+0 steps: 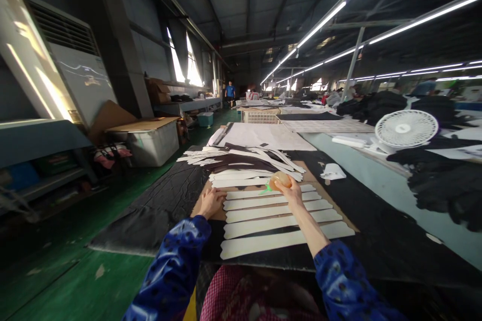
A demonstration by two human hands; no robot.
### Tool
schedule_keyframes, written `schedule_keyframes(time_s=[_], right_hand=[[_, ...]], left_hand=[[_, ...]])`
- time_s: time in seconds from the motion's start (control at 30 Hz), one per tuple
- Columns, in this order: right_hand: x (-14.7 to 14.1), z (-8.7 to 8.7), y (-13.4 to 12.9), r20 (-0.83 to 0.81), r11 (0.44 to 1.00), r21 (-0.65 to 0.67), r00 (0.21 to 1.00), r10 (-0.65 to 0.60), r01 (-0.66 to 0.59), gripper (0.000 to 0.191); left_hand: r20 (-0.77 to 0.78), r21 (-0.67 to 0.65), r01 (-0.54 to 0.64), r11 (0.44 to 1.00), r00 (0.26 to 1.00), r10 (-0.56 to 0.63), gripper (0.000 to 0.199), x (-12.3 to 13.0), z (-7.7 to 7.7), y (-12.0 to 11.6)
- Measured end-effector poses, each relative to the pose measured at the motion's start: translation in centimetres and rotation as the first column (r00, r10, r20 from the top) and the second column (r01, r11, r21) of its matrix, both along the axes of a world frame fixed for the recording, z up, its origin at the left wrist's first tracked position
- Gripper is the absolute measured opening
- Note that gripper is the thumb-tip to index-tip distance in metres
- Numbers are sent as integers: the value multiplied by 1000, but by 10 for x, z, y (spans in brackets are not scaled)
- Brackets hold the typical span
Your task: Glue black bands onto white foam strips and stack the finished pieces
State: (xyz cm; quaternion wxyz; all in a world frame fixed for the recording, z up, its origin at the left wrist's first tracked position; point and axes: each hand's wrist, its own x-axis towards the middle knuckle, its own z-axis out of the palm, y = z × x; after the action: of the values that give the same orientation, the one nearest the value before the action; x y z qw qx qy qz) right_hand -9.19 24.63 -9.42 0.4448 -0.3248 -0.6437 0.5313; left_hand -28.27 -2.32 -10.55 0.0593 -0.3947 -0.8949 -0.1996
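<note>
My right hand (291, 191) is closed round a rounded, amber-tan object (279, 180) whose exact kind I cannot make out; a bright green bit (266, 188) shows at its left side. It is over the upper pale strips. My left hand (211, 202) rests at the left ends of the upper strips, fingers stretched towards them and nothing visible in its grasp. Several long pale strips (263, 245) with shaped ends lie in rows on a brown cardboard sheet (344, 220) and the black table cover. Beyond the hands, more pale strips (241, 174) lie close together.
A loose pile of pale and dark strips (241, 155) lies farther back on the black-covered table (139, 215). At the right are a crumpled white piece (333, 171), a white fan (406, 128) and dark cloth (444, 180). A person (230, 93) stands far down the aisle.
</note>
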Motion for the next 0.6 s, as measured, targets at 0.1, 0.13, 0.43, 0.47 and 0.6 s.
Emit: schedule_keyframes(time_s=[0.1, 0.13, 0.43, 0.47, 0.6], right_hand=[[9, 0, 5, -17, 996, -76, 999, -39, 38, 73], [12, 0, 6, -33, 994, -103, 999, -41, 38, 73], [27, 2, 13, -107, 976, -214, 992, -73, 49, 76], [28, 2, 14, -115, 977, -210, 991, -70, 45, 76], [32, -1, 21, -116, 982, -178, 990, -78, 56, 74]], left_hand=[[-1, 4, -3, 1000, 1000, 3, 27, -1, -2, 1], [-2, 5, -4, 1000, 1000, 4, 27, -1, -2, 1], [-19, 19, -11, 1000, 1000, 12, 28, 0, -2, 0], [-19, 21, -11, 1000, 1000, 12, 28, 0, -2, 0], [-16, 24, -11, 1000, 1000, 12, 28, 0, -1, 0]])
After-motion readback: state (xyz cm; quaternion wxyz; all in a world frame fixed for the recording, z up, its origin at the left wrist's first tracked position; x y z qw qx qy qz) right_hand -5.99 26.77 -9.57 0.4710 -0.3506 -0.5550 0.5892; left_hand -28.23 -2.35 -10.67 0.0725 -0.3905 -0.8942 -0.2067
